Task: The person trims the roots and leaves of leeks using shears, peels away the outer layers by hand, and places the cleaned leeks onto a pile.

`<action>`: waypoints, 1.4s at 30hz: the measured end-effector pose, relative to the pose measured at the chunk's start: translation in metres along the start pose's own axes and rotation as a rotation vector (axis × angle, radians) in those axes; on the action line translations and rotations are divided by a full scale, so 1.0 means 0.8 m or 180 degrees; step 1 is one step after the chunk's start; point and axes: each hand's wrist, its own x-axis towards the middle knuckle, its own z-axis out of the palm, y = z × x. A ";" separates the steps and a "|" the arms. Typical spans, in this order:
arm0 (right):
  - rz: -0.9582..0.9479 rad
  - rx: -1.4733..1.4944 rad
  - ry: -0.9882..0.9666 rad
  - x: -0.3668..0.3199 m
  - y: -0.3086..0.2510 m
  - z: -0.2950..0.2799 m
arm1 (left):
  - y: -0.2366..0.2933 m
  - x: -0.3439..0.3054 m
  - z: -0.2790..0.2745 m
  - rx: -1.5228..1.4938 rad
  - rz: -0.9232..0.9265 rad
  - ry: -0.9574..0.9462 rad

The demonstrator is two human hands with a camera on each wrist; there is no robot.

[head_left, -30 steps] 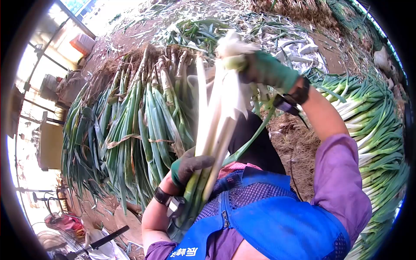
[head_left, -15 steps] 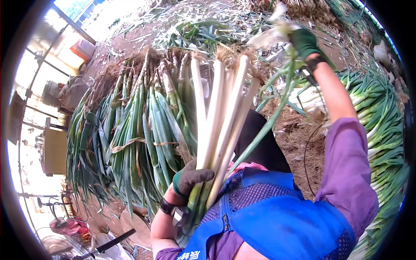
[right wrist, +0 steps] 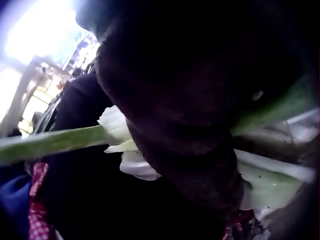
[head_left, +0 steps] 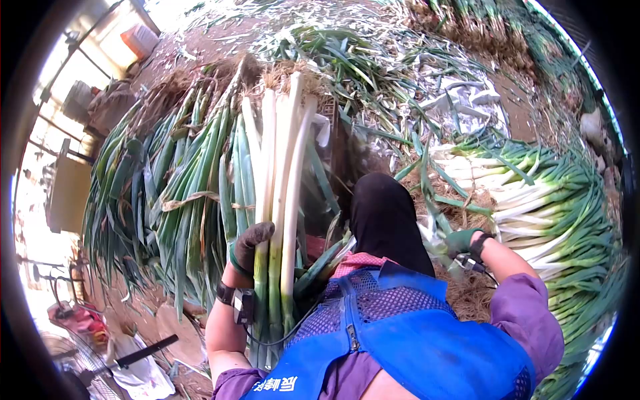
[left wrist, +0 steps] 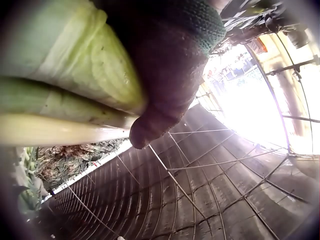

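My gloved left hand (head_left: 252, 248) grips several long green onions (head_left: 289, 160) around the place where white stalk turns green. They stand nearly upright, rooty ends up, leaves down beside the blue vest. In the left wrist view the thumb (left wrist: 165, 100) lies across the green shafts (left wrist: 75, 60). Low to the right of the dark-clad knee is my gloved right hand (head_left: 460, 243). The right wrist view shows its curled fingers (right wrist: 185, 130) around stripped outer leaves (right wrist: 270, 185), white and green pieces poking out on both sides.
A thick pile of unpeeled green onions (head_left: 193, 180) lies on the left, roots away. Cleaned ones (head_left: 560, 207) form a long row on the right. Leaf scraps (head_left: 347, 57) litter the ground ahead. A fan (head_left: 70, 353) stands at lower left.
My right hand has drawn away from the stalk tops with stripped leaves, swung out right and come down beside the knee. The left hand's bunch has shifted left and straightened up.
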 end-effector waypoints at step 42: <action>-0.2626 -0.3284 0.4797 -0.118 -0.275 -0.216 | -0.004 0.005 0.049 0.0414 -0.0302 -0.0288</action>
